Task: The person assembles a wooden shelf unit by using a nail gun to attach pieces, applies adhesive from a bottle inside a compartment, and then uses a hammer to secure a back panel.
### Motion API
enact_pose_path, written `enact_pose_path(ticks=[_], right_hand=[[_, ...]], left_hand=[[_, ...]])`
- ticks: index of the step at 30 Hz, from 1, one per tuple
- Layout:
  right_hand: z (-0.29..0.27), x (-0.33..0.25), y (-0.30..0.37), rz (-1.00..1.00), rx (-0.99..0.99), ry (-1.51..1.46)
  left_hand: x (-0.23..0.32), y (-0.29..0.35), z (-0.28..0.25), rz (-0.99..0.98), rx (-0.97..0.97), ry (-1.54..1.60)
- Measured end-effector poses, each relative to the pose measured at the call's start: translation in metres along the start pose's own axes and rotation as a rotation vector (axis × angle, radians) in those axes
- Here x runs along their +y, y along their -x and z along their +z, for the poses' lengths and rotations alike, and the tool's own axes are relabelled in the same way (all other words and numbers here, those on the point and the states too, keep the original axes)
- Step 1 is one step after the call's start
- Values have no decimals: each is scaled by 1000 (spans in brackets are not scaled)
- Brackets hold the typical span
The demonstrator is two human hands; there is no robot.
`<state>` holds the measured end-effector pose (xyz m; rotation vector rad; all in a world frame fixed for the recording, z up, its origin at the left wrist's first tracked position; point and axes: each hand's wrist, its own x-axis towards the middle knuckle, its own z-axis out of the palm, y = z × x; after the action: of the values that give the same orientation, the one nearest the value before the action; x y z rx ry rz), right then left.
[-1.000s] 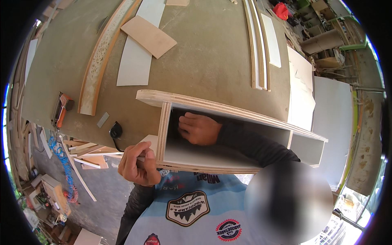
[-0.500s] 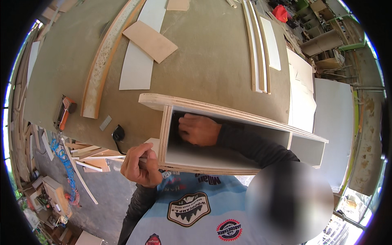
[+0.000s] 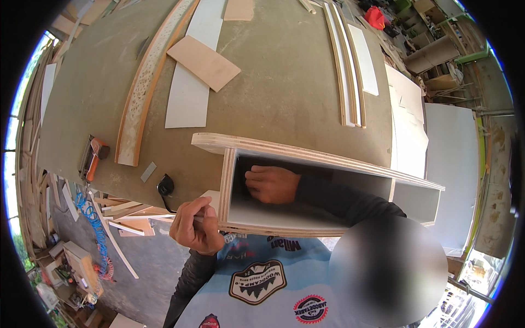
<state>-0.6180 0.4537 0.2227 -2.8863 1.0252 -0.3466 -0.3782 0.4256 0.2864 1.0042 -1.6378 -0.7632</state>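
Note:
A long plywood box (image 3: 311,148) with pale inner faces and layered edges lies in front of my body, its open side toward me. Reaching in from the right, my right hand (image 3: 272,184) is inside the left compartment, close to the left upright panel (image 3: 227,186). Its fingers are curled; whatever they hold, if anything, is hidden. Outside that panel, my left hand (image 3: 197,226) is closed on the box's near left corner, thumb and fingers pinched at the protruding board end.
An orange-and-black staple gun (image 3: 94,158), a small grey strip (image 3: 148,171) and a black tape measure (image 3: 165,187) lie to the left on the worktable (image 3: 273,82). Farther back are a brown panel (image 3: 205,63), a white board (image 3: 186,106) and several narrow strips (image 3: 344,71).
The whole view has shifted slightly, with box and table things appearing a little lower and to the right. Both hands keep nearly the same places on the box.

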Motion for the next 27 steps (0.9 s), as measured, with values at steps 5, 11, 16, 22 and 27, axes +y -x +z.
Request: enact_pose_path(ticks=[5, 11, 16, 22, 27], right_hand=[[-1, -1, -2, 54, 87, 84], [-8, 4, -2, 52, 59, 27], [2, -6, 1, -6, 36, 78], [-9, 0, 0, 68, 141, 65], [-6, 1, 1, 38, -13, 24]], left_hand=[[2, -2, 1, 12, -3, -21], [1, 0, -1, 1, -4, -12], [2, -1, 1, -1, -10, -5], [5, -2, 0, -18, -6, -21], [3, -2, -2, -41, -27, -23]])
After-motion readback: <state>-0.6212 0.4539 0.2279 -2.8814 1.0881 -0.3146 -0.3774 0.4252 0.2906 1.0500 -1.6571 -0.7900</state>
